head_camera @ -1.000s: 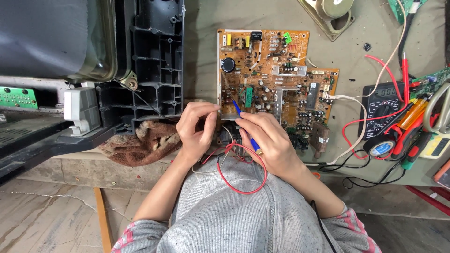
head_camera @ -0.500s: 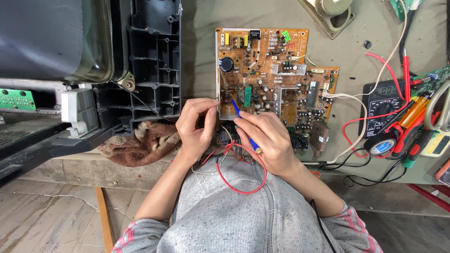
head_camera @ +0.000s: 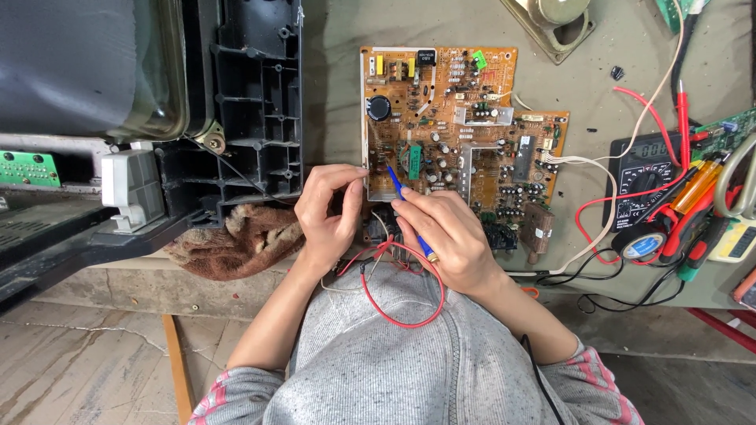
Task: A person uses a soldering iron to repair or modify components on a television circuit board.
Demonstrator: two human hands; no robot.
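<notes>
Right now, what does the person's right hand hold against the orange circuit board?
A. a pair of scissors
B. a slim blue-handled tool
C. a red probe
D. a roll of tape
B: the right hand grips a slim blue-handled tool whose tip points at the near left part of the orange circuit board, while the left hand pinches the board's edge.

Orange circuit board point(head_camera: 461, 126) flat on table point(head_camera: 339, 94)

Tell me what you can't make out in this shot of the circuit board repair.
All in the head view:
- Blue tool: its handle is hidden in the right hand.
- Circuit board: its near edge is covered by both hands.
- Left hand: whatever its fingertips pinch is too small.
- Multimeter: wires cross it.
</notes>
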